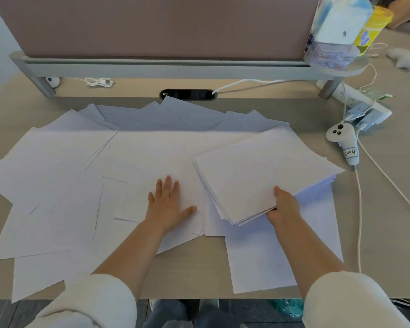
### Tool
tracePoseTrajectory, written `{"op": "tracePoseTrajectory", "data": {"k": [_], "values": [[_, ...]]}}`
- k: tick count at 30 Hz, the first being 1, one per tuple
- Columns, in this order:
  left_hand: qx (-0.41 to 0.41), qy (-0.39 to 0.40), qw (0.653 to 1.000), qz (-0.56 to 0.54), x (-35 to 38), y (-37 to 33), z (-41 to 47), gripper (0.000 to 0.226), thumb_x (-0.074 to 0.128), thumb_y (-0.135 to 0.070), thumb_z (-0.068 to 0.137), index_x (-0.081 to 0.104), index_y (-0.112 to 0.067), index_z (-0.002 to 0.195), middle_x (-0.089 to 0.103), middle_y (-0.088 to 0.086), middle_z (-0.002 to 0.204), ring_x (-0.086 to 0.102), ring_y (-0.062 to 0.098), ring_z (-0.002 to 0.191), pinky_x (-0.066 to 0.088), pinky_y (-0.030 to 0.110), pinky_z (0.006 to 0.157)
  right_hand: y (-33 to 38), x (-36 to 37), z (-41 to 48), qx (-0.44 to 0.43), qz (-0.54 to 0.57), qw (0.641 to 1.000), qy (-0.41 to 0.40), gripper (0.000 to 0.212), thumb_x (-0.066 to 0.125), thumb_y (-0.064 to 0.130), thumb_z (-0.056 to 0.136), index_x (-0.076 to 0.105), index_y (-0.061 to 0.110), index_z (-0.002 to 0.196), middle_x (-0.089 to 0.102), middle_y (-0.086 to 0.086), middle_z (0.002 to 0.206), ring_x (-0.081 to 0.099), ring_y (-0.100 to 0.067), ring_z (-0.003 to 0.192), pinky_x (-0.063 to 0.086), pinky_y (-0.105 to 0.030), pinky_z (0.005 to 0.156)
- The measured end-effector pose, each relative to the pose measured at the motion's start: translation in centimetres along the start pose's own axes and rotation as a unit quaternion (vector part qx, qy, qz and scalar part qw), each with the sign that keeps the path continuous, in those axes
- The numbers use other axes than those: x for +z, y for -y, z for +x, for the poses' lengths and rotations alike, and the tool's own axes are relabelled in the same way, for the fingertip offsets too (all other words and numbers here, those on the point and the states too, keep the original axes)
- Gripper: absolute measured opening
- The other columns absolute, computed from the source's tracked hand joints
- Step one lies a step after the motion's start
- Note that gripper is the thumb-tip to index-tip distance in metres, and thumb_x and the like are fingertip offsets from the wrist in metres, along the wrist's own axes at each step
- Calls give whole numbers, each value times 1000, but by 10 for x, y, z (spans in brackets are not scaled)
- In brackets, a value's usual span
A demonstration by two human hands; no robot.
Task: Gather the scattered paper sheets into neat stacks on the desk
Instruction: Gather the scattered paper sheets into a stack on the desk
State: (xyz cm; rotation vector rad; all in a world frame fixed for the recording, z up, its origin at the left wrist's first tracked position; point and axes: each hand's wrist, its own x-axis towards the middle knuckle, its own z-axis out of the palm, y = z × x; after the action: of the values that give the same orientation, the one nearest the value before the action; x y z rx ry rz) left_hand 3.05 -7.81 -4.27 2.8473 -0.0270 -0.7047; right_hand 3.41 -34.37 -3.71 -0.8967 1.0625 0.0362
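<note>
The scattered sheets (57,166) are thin, flat white rectangles, matte and apparently unprinted. They lie overlapped at varied angles across most of the pale wood-grain surface (386,209), and several overhang its near edge. The left hand (168,204) rests palm down on loose sheets near the middle, its fingers (168,185) straight and spread apart. The right hand (285,208) grips the near corner of a stack (258,171) of many sheets, thumb on top and the other fingers curled beneath. The stack's edges are roughly aligned but not square, and it sits askew over loose sheets at the right; whether it rests on them cannot be told. Just beside its far-right corner lies a glossy white plastic controller (340,136) bearing a handwritten label, with a white power strip (362,102) with plugs behind it. A white cable (359,209) runs along the right of the paper. At the back, a grey metal shelf (152,66) on cylindrical legs stands against a mauve partition (163,24). It carries a plastic-wrapped tissue pack (336,27) and a yellow canister (375,27). The farthest sheets reach the black oval cable port (188,94).
</note>
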Motion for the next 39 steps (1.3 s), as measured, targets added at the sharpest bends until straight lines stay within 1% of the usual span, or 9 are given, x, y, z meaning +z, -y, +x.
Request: {"op": "tracePoseTrajectory", "data": {"k": [6,10,14,18,23,26,28,34,39], "values": [[98,-131,986,-38,7,-22,-9,47,45,-33,95,43,-12,137,31,4,147,29,24,135,29,30,110,-5,-2,7,-12,-25,1000,-8,52,62,25,89,41,12,136,52,-2,135,60,-26,108,53,-43,86],[26,-73,977,-200,4,-50,-12,48,48,-29,95,41,-10,139,37,5,137,48,23,118,39,29,99,-2,-5,2,-2,-31,999,-10,32,56,19,94,50,8,123,59,-7,122,61,-26,103,52,-40,90],[-75,-38,925,-370,-2,-62,-2,57,51,-14,91,30,-6,144,43,11,139,49,26,123,40,26,95,-1,-4,-3,3,16,1000,11,37,52,13,96,48,7,132,63,-5,101,61,-20,78,50,-37,79],[-124,20,865,-485,-8,-67,3,53,57,-14,89,39,-6,139,55,11,124,59,21,86,52,30,70,2,-3,-8,20,39,999,23,28,51,12,96,52,6,124,61,-8,107,59,-19,74,47,-35,83],[-96,41,871,-480,-6,-69,6,44,63,-16,88,47,-7,128,57,11,123,61,30,103,54,39,83,5,-4,-9,36,57,997,31,14,53,10,95,57,3,106,59,-8,110,58,-19,74,46,-34,83],[-67,39,883,-462,-9,-63,7,36,59,-11,90,51,-8,124,62,12,105,60,29,93,51,41,88,9,-8,-8,43,48,997,50,11,53,9,95,58,0,92,62,-10,99,59,-22,75,47,-40,90],[-64,23,893,-445,-15,-54,12,34,55,-11,91,53,-15,125,61,9,99,60,28,90,52,36,81,12,-12,-3,37,28,995,91,16,51,9,95,61,-1,104,69,-10,87,66,-24,74,52,-42,86],[-50,106,826,-552,-23,-21,9,16,53,-6,93,64,-10,104,69,8,93,65,22,84,58,28,71,22,-7,-3,-12,-80,985,155,16,51,4,93,60,6,105,73,-4,70,69,-20,58,59,-35,57],[-108,105,792,-592,-24,-10,13,24,45,-13,98,59,-8,116,66,4,90,61,21,81,51,31,72,17,-10,-4,-41,-159,975,147,32,52,6,94,53,10,125,64,-10,97,61,-26,80,50,-41,69]]}}
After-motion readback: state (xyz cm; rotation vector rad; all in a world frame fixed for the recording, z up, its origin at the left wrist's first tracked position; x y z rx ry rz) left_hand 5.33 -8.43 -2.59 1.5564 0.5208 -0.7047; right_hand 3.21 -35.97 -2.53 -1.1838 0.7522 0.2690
